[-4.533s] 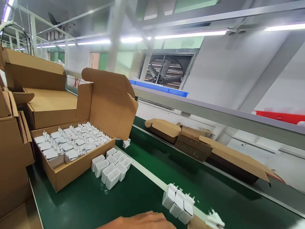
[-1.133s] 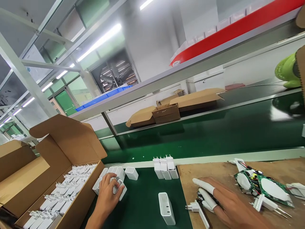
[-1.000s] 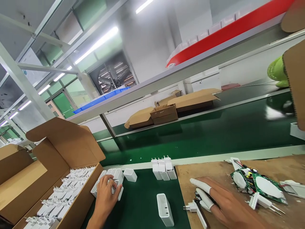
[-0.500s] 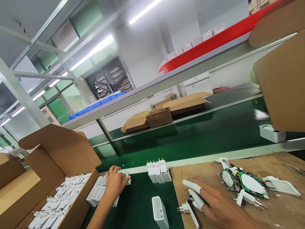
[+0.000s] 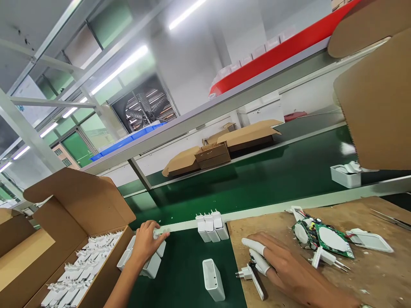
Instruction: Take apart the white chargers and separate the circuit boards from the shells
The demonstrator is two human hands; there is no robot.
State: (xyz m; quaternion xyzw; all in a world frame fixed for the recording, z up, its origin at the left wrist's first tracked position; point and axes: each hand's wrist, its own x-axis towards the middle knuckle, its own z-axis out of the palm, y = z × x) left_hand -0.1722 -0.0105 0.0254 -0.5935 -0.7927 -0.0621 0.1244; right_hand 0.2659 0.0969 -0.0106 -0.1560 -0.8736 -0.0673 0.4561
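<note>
My left hand is at the far end of a cluster of white charger casings, its fingers and thumb curled around a casing at the edge. The fingertips are partly hidden. My right hand, with white covers on two fingers, rests on the brown board. Its covered fingers close on a white plug piece with small dark electronic parts, mostly hidden beneath them. A single open-topped casing stands upright between my hands. Behind it stand several casings with plugs, pins up.
At left, an open carton holds rows of white plugs. Circuit boards, a loose plug and tweezers lie on the brown board. A white tray and a cardboard flap are at right.
My left hand has moved left, bringing the casing against the cluster. My right hand stays on the plug piece. The view has shifted slightly, and more white parts show in the tray.
</note>
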